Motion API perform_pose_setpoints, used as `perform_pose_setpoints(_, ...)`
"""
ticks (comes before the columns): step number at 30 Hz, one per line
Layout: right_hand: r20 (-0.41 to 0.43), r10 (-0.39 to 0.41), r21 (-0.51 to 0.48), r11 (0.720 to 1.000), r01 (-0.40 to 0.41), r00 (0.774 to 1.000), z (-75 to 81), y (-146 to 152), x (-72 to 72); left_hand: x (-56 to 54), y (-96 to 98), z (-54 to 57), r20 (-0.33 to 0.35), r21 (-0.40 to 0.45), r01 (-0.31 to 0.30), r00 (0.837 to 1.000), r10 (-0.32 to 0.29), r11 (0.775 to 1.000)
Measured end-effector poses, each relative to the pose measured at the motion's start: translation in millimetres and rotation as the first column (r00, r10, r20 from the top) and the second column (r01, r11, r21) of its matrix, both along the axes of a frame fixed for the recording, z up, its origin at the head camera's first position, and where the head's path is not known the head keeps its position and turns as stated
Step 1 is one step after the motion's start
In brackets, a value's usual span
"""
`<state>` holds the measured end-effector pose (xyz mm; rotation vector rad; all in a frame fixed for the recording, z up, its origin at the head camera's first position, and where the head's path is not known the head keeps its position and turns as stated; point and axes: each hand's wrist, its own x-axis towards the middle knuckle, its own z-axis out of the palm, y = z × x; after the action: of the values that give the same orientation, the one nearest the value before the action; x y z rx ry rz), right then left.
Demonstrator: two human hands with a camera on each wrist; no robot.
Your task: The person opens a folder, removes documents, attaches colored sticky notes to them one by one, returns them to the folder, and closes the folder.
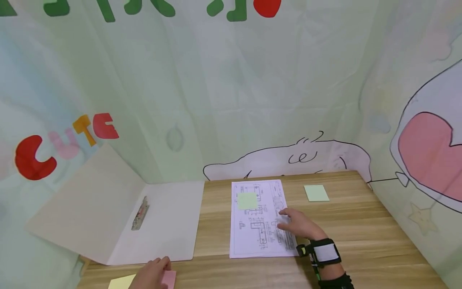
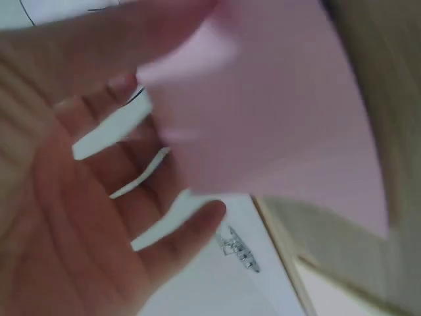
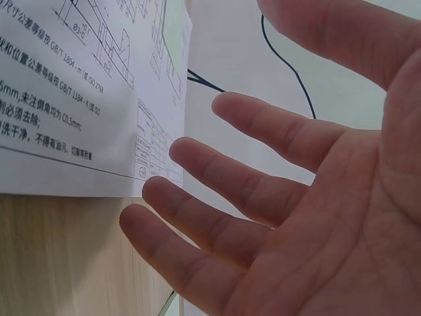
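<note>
My left hand [image 1: 151,273] is at the table's front left and pinches a pink sticky note [image 2: 283,125] between thumb and fingers. A yellow sticky note [image 1: 122,282] shows beside that hand. My right hand [image 1: 302,224], fingers spread and nothing in them, hovers at the right edge of a printed technical drawing [image 1: 249,241]. Its palm and slightly bent fingers fill much of the right wrist view. On the upper part of the drawing lies a pale green sticky note [image 1: 247,200]. Another pale green note [image 1: 316,193] lies on the table beyond the right hand.
An opened light-coloured folder [image 1: 169,241] with a metal clip [image 1: 140,214] lies at the left, its cover tilted up against the wall cloth. The wood-grain table [image 1: 353,224] ends at a printed cloth [image 1: 252,100] behind and at the right.
</note>
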<state>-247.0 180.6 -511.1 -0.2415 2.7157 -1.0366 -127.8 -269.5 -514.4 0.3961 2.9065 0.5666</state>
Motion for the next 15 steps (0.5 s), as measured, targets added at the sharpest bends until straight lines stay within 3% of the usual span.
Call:
perform_pose_setpoints(3,-0.008,-0.003,-0.006,1.000,0.002,1.000,0.5,1,0.1,-4.1,-0.5,2.4,0.022,0.109,0.062,0.998,-0.064,0.992)
perform_pose_setpoints(7,-0.019,-0.009,-0.009,1.000,0.009,1.000,3.2,2,0.5,-11.1,7.7,8.7,-0.058,0.235,0.157,0.987,-0.147,0.959)
perform_pose_setpoints(10,-0.029,0.001,-0.014,1.000,-0.002,1.000,5.6,2,1.3,-18.4,24.1,17.0,-0.101,0.283,0.169,0.984,-0.146,0.944)
perform_pose_setpoints(15,-0.015,0.020,-0.045,0.999,-0.021,1.000,10.5,-2,3.8,-33.2,66.6,32.6,-0.085,0.319,0.155,0.987,-0.134,0.935)
